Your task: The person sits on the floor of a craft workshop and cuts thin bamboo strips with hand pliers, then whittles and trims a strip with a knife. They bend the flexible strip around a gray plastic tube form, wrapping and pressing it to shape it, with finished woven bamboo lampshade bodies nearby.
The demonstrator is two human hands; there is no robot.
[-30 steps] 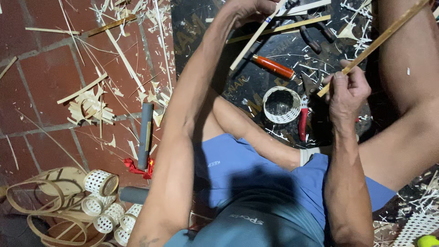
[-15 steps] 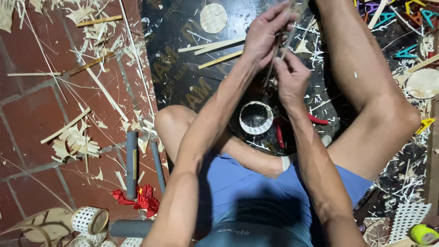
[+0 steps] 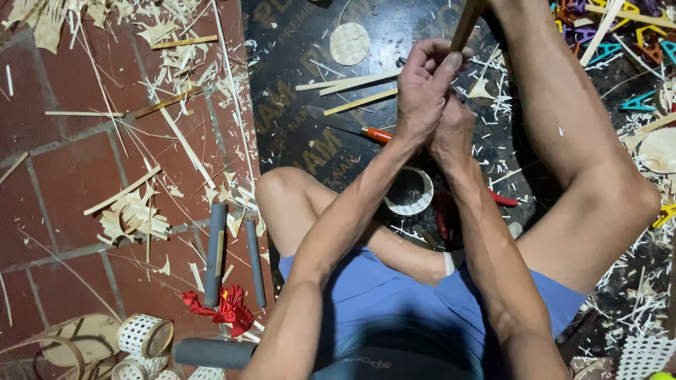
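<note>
Near floor, left: small white woven bamboo cylinder baskets stand by a grey tube lying flat; the one whose mouth shows holds nothing.
Red scrap: a crumpled red cloth lies between two upright-lying dark grey rods.
Brick floor: red tiles strewn with pale bamboo shavings and splints; bare patches lie along the left edge.
Lap: a small white woven ring basket, hollow and unfilled, sits on the black board just beyond the bent knee.
Black board: a dark printed sheet with faded yellow lettering; an orange-handled knife lies on it.
Left hand: fingers curled tight around a tan bamboo stick.
Right hand: tucked beneath the left hand, touching it; its grip cannot be told.
Stick: rises from the fist to the top edge.
Far: a round woven disc; coloured letter-like shapes at top right.
</note>
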